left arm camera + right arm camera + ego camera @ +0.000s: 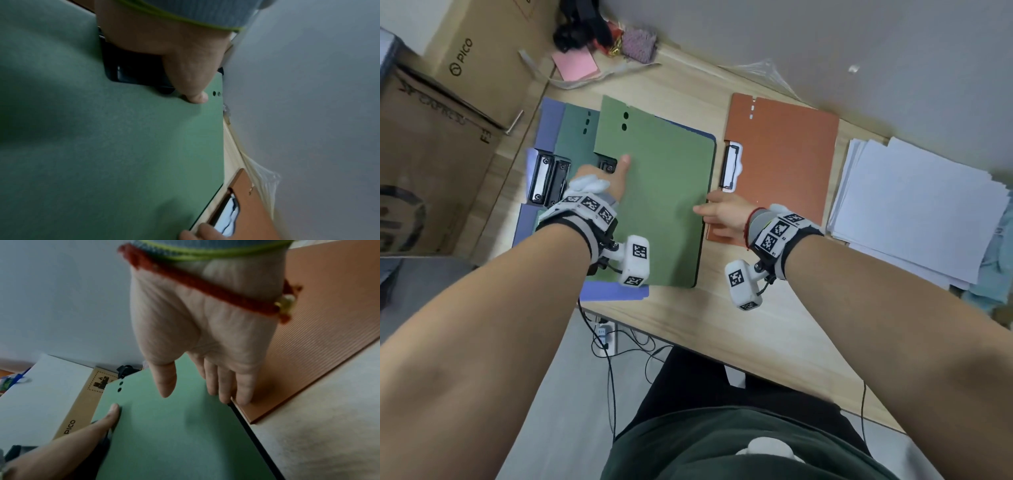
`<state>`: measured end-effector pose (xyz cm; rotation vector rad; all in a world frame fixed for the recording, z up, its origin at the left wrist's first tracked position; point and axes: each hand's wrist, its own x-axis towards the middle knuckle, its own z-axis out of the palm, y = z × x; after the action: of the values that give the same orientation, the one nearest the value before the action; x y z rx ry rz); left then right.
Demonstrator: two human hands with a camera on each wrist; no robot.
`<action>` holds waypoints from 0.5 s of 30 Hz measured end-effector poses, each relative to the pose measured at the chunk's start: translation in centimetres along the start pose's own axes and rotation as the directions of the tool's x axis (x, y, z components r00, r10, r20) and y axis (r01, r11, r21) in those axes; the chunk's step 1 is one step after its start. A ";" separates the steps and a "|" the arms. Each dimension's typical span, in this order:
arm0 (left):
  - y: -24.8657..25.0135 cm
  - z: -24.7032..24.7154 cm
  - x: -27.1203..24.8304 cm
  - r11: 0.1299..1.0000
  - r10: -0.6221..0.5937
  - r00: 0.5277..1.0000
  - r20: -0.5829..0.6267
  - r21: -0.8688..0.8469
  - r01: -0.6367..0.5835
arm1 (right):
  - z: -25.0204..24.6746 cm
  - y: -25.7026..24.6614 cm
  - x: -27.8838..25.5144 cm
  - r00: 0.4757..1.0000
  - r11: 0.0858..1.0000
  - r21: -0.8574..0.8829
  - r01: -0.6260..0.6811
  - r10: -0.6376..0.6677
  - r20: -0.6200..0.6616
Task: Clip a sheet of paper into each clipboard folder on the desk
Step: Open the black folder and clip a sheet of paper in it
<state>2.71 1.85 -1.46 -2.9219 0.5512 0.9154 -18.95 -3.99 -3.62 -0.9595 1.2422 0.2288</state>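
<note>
A light green clipboard folder (664, 192) lies closed on top of a dark green folder (577, 133) and a blue one (549, 120). My left hand (613, 168) rests on its black clip (131, 73), with the straight thumb (197, 97) pressing the cover; the other fingers are hidden. My right hand (709, 212) is at the folder's right edge (242, 418), thumb over the cover, straight fingertips (226, 395) touching the edge. An orange folder (784, 154) lies closed beside it, white paper showing at its clip (731, 168). A stack of white paper (917, 205) lies at the right.
Cardboard boxes (465, 68) stand left of the desk. Pink sticky notes (575, 65), dark clutter (585, 31) and clear plastic wrap (767, 73) lie along the back by the wall. The desk's front edge (722, 353) is near my body, cables hanging below.
</note>
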 end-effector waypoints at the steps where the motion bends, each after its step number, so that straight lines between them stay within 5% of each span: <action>1: 0.1 -0.3 -0.3 1.000 -0.014 1.000 -0.016 0.001 0.014 | 0.1 0.0 -0.2 1.000 1.000 -0.004 0.013 -0.013 -0.001; 9: 1.5 -1.7 -2.7 0.987 0.159 0.985 -0.072 -0.004 -0.159 | -3.1 0.8 -2.3 0.982 0.989 0.093 0.113 -0.097 -0.160; 15: 4.3 2.5 -6.1 0.908 0.355 0.935 0.013 -0.244 -0.341 | -8.5 4.8 -4.7 0.960 0.955 0.253 0.152 -0.082 -0.266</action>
<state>-4.78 0.16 0.21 -3.0481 1.0564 1.1723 -29.53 -5.62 -1.93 -0.8366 1.4017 -0.1626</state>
